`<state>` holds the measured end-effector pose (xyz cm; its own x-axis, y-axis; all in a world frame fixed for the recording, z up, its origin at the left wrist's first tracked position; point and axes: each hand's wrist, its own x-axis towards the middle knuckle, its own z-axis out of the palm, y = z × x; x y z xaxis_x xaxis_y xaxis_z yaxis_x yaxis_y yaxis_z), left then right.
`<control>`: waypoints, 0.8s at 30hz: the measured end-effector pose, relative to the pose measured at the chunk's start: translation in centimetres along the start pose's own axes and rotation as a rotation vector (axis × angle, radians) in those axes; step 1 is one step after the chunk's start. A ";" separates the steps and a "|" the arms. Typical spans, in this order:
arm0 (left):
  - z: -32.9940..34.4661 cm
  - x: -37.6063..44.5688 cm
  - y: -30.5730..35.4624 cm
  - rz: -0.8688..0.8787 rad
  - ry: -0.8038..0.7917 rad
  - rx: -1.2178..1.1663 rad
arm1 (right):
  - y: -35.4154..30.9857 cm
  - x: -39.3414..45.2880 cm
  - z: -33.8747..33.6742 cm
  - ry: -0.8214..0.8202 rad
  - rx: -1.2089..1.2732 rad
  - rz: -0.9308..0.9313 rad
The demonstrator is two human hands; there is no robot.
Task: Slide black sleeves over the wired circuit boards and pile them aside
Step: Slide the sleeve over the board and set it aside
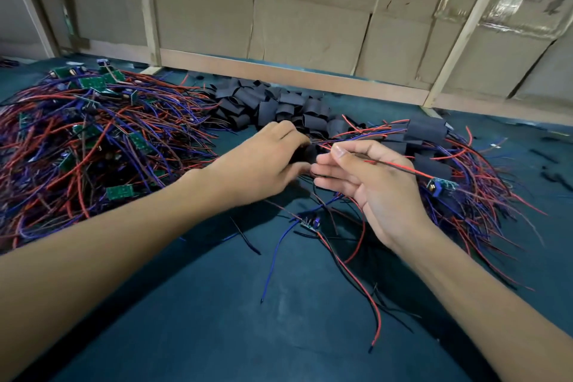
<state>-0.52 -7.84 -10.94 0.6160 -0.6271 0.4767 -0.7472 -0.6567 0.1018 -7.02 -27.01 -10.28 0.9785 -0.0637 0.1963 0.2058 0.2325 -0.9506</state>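
My left hand (266, 161) grips a black sleeve (305, 153) in the middle of the table. My right hand (369, 183) pinches red and black wires (390, 164) between thumb and forefinger right beside the sleeve. Those wires run right to a small green circuit board (440, 184) hanging past the hand. Another bare wired board (310, 222) lies on the table below my hands. A heap of loose black sleeves (279, 105) sits behind my hands. Sleeved boards (428, 130) with their wires are piled at the right.
A big tangle of unsleeved green boards (93, 84) with red, blue and black wires covers the left of the dark green table (217, 319). A cardboard wall with wooden battens (294, 77) closes off the back edge. Small black scraps (548, 161) lie far right.
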 end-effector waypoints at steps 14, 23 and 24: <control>-0.2 -2.8 2.0 -0.133 0.237 -0.253 | -0.8 0.7 -0.9 -0.053 -0.106 -0.093; -0.6 -3.0 3.0 0.028 0.412 -0.172 | -0.7 0.6 -0.8 -0.138 -0.144 -0.081; -0.7 -3.0 2.9 0.026 0.431 -0.162 | -0.8 0.6 -0.8 -0.169 -0.139 -0.072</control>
<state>-4.70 -7.54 -11.47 0.4621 -0.3889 0.7970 -0.8117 -0.5475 0.2035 -6.61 -28.04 -9.62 0.9525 0.0905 0.2909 0.2823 0.0966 -0.9545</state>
